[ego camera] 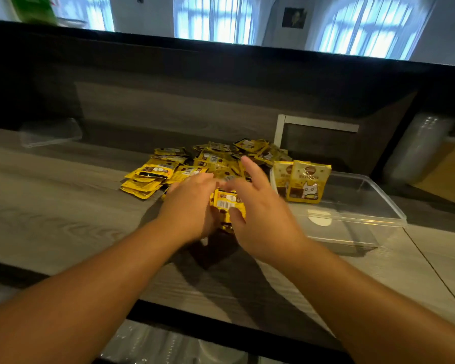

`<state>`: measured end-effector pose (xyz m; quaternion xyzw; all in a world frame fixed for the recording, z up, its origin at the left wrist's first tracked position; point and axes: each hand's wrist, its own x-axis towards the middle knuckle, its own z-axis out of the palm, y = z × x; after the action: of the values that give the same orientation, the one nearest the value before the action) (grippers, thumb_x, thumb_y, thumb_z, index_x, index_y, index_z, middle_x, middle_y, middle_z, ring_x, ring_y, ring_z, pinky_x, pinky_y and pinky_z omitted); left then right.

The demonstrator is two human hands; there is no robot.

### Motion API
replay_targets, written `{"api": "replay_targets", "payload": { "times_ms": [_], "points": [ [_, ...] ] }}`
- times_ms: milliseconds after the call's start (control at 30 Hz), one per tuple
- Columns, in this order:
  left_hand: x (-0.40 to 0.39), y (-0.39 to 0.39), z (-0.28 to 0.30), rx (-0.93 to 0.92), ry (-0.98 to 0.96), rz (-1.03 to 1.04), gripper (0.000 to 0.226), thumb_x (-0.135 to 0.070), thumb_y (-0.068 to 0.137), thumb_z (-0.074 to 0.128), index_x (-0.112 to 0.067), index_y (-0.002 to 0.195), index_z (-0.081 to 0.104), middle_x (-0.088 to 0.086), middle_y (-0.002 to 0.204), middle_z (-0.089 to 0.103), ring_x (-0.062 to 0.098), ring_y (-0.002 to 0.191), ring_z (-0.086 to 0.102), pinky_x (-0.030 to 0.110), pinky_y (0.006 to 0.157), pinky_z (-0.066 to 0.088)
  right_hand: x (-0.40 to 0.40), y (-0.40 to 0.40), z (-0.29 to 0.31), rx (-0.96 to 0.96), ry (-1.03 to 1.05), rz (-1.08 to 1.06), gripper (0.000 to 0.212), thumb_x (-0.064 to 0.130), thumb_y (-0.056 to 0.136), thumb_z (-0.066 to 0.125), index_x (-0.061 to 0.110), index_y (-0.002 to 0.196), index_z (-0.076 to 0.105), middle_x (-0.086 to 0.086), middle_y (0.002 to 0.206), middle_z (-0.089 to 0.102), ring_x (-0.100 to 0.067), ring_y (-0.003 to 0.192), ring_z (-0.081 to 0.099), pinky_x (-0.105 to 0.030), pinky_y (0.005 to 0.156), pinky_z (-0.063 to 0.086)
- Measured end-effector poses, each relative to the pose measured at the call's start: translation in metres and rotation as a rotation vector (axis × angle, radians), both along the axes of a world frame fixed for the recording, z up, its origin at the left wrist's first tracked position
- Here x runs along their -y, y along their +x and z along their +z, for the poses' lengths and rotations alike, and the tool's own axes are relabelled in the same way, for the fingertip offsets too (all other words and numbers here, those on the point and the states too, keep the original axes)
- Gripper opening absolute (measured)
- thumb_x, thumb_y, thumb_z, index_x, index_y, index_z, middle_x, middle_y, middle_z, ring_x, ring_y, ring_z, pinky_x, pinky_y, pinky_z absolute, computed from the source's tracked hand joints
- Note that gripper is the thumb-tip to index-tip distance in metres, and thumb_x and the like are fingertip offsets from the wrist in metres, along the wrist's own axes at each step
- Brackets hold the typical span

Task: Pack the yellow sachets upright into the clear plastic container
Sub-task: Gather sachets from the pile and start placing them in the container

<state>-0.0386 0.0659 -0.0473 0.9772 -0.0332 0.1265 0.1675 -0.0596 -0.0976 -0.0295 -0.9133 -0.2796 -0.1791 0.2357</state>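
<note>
A heap of yellow sachets (210,160) lies on the wooden counter, just beyond both hands. Between the hands is a small bunch of yellow sachets (227,203) with a barcode facing me. My left hand (192,206) holds the bunch from the left. My right hand (260,206) holds it from the right, thumb on the front, index finger stretched out. The clear plastic container (352,206) stands to the right of my hands. A few sachets (304,183) stand upright at its left end.
A clear plastic lid (50,132) lies at the far left of the counter (63,206). A stack of clear cups (418,145) stands at the far right. A raised dark ledge runs behind the heap. More clear plastic ware sits below the counter's front edge.
</note>
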Motion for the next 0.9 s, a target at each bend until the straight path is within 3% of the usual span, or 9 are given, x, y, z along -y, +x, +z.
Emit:
{"api": "replay_targets", "payload": {
  "times_ms": [100, 200, 267, 400, 533, 700, 800, 900],
  "points": [
    [-0.008, -0.015, -0.017, -0.014, 0.039, 0.061, 0.065, -0.028, 0.079, 0.061, -0.04, 0.141, 0.048, -0.009, 0.159, 0.033, 0.021, 0.152, 0.013, 0.057, 0.121, 0.009, -0.009, 0.005, -0.028, -0.109, -0.083, -0.042, 0.047, 0.02, 0.094, 0.057, 0.03, 0.139, 0.048, 0.0, 0.16, 0.027, -0.025, 0.146, 0.027, -0.041, 0.114, 0.034],
    [-0.007, -0.017, -0.021, -0.071, 0.046, 0.074, 0.061, -0.028, 0.084, 0.057, -0.041, 0.143, 0.046, -0.011, 0.159, 0.034, 0.022, 0.152, 0.013, 0.058, 0.121, 0.005, -0.007, 0.008, -0.038, -0.204, -0.107, -0.057, 0.054, 0.024, 0.094, 0.059, 0.027, 0.146, 0.042, 0.003, 0.146, 0.05, -0.023, 0.137, 0.039, -0.037, 0.108, 0.038],
    [-0.005, -0.016, -0.02, -0.062, 0.06, 0.065, 0.059, -0.024, 0.086, 0.056, -0.042, 0.141, 0.049, -0.014, 0.157, 0.037, 0.021, 0.152, 0.015, 0.057, 0.121, 0.006, -0.004, 0.007, -0.039, -0.161, -0.122, -0.073, 0.052, 0.026, 0.094, 0.062, 0.027, 0.144, 0.046, 0.002, 0.138, 0.057, -0.022, 0.127, 0.047, -0.034, 0.1, 0.04],
    [-0.01, -0.015, -0.024, 0.069, -0.012, 0.038, 0.047, -0.021, 0.091, 0.056, -0.042, 0.133, 0.06, -0.015, 0.148, 0.05, 0.018, 0.146, 0.027, 0.048, 0.119, 0.014, 0.004, 0.001, -0.038, -0.072, -0.075, -0.049, 0.041, 0.018, 0.096, 0.061, 0.024, 0.136, 0.057, 0.0, 0.126, 0.064, -0.024, 0.114, 0.054, -0.031, 0.091, 0.042],
    [-0.016, -0.013, -0.028, 0.269, -0.262, -0.05, 0.04, -0.005, 0.083, 0.064, -0.026, 0.116, 0.075, -0.003, 0.132, 0.063, 0.02, 0.127, 0.051, 0.04, 0.107, 0.041, 0.004, -0.001, -0.037, -0.054, 0.008, -0.036, 0.035, 0.016, 0.096, 0.058, 0.026, 0.13, 0.061, 0.004, 0.12, 0.064, -0.015, 0.107, 0.056, -0.022, 0.083, 0.042],
    [-0.02, -0.013, -0.027, 0.417, -0.574, 0.017, 0.027, -0.002, 0.085, 0.071, -0.022, 0.102, 0.077, -0.009, 0.112, 0.068, 0.004, 0.108, 0.06, 0.021, 0.091, 0.049, 0.006, -0.01, -0.027, -0.118, 0.35, -0.025, 0.026, 0.014, 0.099, 0.055, 0.03, 0.116, 0.065, 0.015, 0.097, 0.065, -0.003, 0.086, 0.06, -0.021, 0.071, 0.053],
    [-0.025, -0.012, -0.021, 0.352, -0.83, 0.179, 0.014, -0.018, 0.092, 0.07, -0.023, 0.104, 0.072, -0.012, 0.093, 0.071, 0.006, 0.088, 0.067, 0.027, 0.075, 0.056, 0.008, -0.016, -0.017, -0.256, 0.673, -0.067, 0.022, 0.016, 0.101, 0.051, 0.034, 0.103, 0.063, 0.009, 0.091, 0.069, -0.01, 0.074, 0.069, -0.028, 0.06, 0.059],
    [-0.029, -0.009, -0.017, 0.233, -1.112, 0.237, 0.018, -0.022, 0.095, 0.066, -0.016, 0.112, 0.068, 0.0, 0.095, 0.074, 0.016, 0.085, 0.072, 0.032, 0.064, 0.059, 0.009, -0.016, -0.008, -0.385, 0.962, -0.136, 0.021, 0.016, 0.103, 0.048, 0.027, 0.107, 0.065, 0.007, 0.092, 0.074, -0.014, 0.073, 0.073, -0.033, 0.058, 0.061]
  ]
}}
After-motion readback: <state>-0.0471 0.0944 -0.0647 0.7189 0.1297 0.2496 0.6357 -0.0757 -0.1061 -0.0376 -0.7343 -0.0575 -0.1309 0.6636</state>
